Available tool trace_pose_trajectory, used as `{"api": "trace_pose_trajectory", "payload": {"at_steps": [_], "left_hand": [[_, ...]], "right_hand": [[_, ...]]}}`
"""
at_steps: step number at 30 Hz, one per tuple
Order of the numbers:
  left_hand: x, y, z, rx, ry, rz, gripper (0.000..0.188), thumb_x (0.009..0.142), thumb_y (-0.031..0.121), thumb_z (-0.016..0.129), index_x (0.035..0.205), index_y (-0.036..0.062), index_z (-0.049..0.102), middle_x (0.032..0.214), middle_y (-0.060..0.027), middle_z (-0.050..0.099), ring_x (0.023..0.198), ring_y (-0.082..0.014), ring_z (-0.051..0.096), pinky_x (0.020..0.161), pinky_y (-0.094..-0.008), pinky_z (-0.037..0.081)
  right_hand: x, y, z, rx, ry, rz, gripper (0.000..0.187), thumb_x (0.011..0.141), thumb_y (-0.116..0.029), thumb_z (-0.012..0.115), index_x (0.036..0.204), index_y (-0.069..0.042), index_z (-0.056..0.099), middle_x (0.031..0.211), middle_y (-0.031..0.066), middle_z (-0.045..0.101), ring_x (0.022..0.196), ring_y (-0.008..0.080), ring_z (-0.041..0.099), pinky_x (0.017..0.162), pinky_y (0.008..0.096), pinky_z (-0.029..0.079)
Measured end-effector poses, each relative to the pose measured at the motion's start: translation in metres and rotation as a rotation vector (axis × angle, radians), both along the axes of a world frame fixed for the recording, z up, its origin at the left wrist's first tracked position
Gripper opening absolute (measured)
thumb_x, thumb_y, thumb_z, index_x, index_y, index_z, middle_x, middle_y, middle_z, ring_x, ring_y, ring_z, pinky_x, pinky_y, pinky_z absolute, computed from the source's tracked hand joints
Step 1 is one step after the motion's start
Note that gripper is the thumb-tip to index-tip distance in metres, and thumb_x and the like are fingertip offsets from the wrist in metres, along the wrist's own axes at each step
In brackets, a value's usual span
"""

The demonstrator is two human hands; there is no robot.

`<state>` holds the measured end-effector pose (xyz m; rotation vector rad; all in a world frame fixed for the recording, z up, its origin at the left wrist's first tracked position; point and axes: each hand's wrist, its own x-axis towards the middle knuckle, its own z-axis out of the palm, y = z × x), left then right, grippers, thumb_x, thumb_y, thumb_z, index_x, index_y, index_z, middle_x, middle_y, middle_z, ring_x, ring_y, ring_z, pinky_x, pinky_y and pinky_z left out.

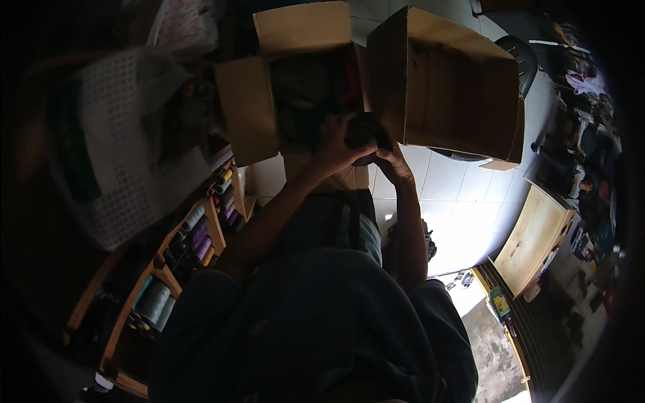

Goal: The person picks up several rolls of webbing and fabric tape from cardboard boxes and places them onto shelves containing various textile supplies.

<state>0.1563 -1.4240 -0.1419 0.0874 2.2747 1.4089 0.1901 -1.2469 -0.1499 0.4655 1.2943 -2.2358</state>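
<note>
Both my hands are closed around a dark, rounded object [366, 127], too dim to name; it could be cloth or something stiffer. My left hand [336, 149] grips its left side, and my right hand [394, 164] holds the right and near side. They are over the near edge of an open cardboard box [248, 111] with its flaps folded out. Inside that box lie dark items, with a patch of red [351, 79] along the right wall and something dark green near my left hand. The details in there are lost in shadow.
A second open cardboard box [463, 127] stands to the right on the pale tiled floor [440, 176]. To the left are a white perforated basket [121, 148] and a wooden rack [121, 319] with thread spools [198, 236]. A wooden panel [537, 235] and cluttered items fill the far right.
</note>
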Motion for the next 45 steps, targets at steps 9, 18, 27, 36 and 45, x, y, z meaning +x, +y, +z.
{"api": "trace_pose_trajectory", "payload": {"at_steps": [9, 18, 27, 36, 45], "left_hand": [[-0.013, -0.041, -0.013, 0.617, -0.406, -0.083, 0.089, 0.063, 0.017, 0.081, 0.138, 0.0095, 0.034, 0.133, -0.0109, 0.043, 0.126, -0.0250, 0.042, 0.105, -0.0385, 0.035], [-0.032, -0.097, 0.030, 0.421, -0.550, -0.225, 0.088, 0.059, 0.014, 0.081, 0.136, 0.0073, 0.039, 0.127, -0.0104, 0.051, 0.120, -0.0233, 0.048, 0.103, -0.0347, 0.038], [-0.038, -0.107, 0.024, 0.579, -0.428, -0.129, 0.086, 0.060, 0.012, 0.080, 0.136, 0.0073, 0.041, 0.125, -0.0099, 0.052, 0.118, -0.0224, 0.050, 0.101, -0.0355, 0.040], [-0.047, -0.110, 0.035, 0.683, -0.442, 0.211, 0.080, 0.062, 0.007, 0.069, 0.136, 0.0077, 0.040, 0.125, -0.0121, 0.050, 0.117, -0.0232, 0.049, 0.096, -0.0337, 0.044], [-0.026, -0.061, -0.010, 0.568, -0.102, 0.495, 0.056, 0.082, 0.020, 0.059, 0.131, 0.0019, 0.039, 0.125, -0.0166, 0.048, 0.113, -0.0259, 0.049, 0.094, -0.0352, 0.043]], "right_hand": [[0.013, -0.010, -0.007, 0.231, 0.055, 0.121, 0.069, 0.095, -0.048, 0.045, 0.144, -0.004, 0.025, 0.140, 0.0112, 0.039, 0.128, 0.0233, 0.038, 0.105, 0.0354, 0.032], [-0.023, -0.034, 0.004, 0.277, 0.167, 0.198, 0.056, 0.092, -0.046, 0.053, 0.128, -0.003, 0.049, 0.120, 0.0101, 0.055, 0.109, 0.0183, 0.051, 0.084, 0.0294, 0.042], [-0.043, -0.040, 0.010, 0.459, 0.175, 0.229, 0.036, 0.090, -0.035, 0.061, 0.106, -0.003, 0.060, 0.088, 0.0049, 0.061, 0.081, 0.0115, 0.057, 0.071, 0.0277, 0.045], [-0.047, -0.065, 0.041, 0.487, 0.037, 0.173, 0.050, 0.092, -0.036, 0.057, 0.131, -0.008, 0.044, 0.112, 0.0181, 0.058, 0.110, 0.0216, 0.054, 0.094, 0.0340, 0.041], [-0.035, -0.103, 0.034, 0.175, 0.147, -0.232, 0.082, 0.087, -0.031, 0.065, 0.144, -0.003, 0.013, 0.142, 0.0165, 0.029, 0.132, 0.0278, 0.031, 0.108, 0.0385, 0.029]]}}
